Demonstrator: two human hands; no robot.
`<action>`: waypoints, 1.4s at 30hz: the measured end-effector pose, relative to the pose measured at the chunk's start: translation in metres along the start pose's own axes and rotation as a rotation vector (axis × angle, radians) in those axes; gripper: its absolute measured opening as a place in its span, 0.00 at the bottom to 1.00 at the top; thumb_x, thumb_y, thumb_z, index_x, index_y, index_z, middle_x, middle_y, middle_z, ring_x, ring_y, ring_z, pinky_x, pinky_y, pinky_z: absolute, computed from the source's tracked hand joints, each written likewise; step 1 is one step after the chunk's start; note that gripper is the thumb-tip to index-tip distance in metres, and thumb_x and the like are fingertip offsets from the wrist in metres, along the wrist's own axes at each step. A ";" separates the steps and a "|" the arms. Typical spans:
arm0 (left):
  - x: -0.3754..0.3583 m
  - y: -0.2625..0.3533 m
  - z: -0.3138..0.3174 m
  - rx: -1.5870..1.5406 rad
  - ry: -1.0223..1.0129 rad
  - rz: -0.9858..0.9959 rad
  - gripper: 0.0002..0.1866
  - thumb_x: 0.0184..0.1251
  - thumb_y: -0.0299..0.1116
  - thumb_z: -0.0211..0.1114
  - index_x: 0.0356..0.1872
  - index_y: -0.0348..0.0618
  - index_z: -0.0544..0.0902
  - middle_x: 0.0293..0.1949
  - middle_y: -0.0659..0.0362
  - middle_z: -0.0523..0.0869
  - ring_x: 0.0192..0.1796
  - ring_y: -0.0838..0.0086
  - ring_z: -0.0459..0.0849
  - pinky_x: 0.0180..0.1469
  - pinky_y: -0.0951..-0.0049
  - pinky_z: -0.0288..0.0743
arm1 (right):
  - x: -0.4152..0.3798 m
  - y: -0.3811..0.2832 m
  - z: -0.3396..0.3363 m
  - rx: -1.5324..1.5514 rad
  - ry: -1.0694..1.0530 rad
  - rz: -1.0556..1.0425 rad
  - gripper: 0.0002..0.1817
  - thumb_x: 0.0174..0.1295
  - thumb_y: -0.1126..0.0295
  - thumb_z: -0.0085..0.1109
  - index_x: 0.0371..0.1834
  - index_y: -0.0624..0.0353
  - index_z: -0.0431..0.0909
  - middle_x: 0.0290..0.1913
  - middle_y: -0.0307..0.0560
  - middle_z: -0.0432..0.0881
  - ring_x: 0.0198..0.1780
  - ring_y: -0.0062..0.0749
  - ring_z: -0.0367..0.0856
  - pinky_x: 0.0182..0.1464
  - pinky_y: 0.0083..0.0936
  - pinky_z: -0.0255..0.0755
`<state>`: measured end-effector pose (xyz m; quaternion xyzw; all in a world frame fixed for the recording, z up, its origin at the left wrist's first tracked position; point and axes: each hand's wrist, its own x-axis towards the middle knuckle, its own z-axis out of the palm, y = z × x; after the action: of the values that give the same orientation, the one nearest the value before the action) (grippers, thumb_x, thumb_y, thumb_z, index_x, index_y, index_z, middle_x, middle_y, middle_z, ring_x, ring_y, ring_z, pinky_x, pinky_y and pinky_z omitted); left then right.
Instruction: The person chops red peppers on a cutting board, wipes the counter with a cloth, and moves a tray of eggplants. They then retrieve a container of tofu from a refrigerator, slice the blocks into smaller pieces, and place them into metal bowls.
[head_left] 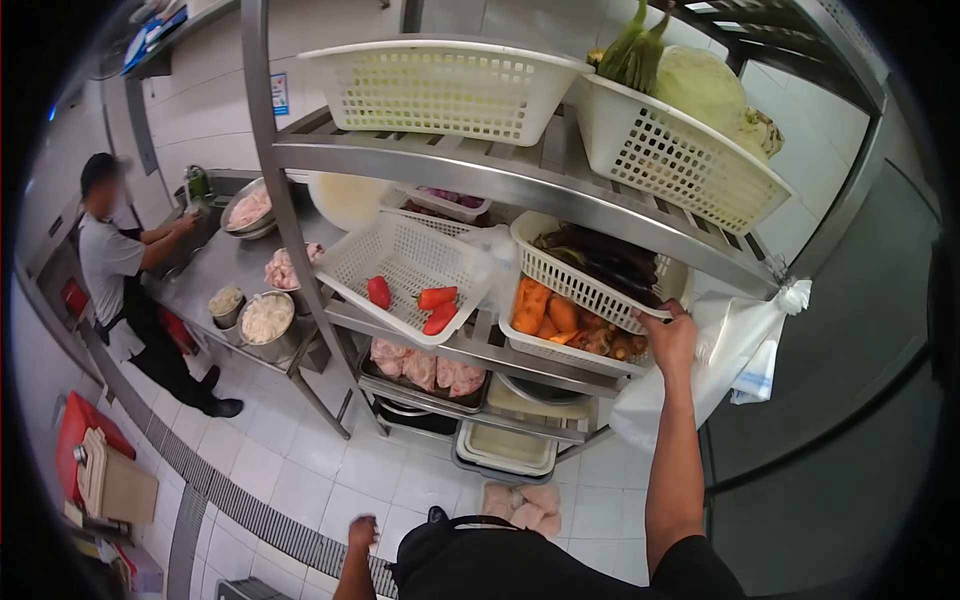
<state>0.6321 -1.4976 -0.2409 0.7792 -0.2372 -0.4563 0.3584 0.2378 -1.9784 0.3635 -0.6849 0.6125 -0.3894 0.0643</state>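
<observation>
My right hand (672,335) grips the front right corner of a white basket of eggplants (600,260) on the middle shelf. That basket sits tilted on top of another one holding carrots (560,318). Down at my left side hangs my left hand (363,532), its fingers curled and too small to read. To the left of the eggplants, a white basket (400,265) holds several red peppers (437,298). White plastic bags (700,360) hang at the shelf's right end, beside my right forearm.
Baskets (440,90) with cabbage (700,85) stand on the top shelf. Trays of raw meat (425,370) are below. Bagged meat (522,507) lies by my feet. At left, a person (125,270) works at a steel counter (200,285).
</observation>
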 end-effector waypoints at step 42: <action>-0.022 0.061 -0.050 -0.370 0.120 -0.583 0.18 0.74 0.40 0.60 0.59 0.44 0.78 0.43 0.52 0.86 0.28 0.65 0.83 0.24 0.65 0.76 | -0.043 -0.118 0.114 0.327 -0.122 -0.117 0.23 0.50 0.56 0.80 0.46 0.56 0.87 0.27 0.51 0.88 0.30 0.36 0.88 0.36 0.31 0.78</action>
<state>0.6631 -1.5037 -0.1654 0.7613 0.1036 -0.5283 0.3613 0.4028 -1.9563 0.3324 -0.7220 0.4952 -0.4447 0.1890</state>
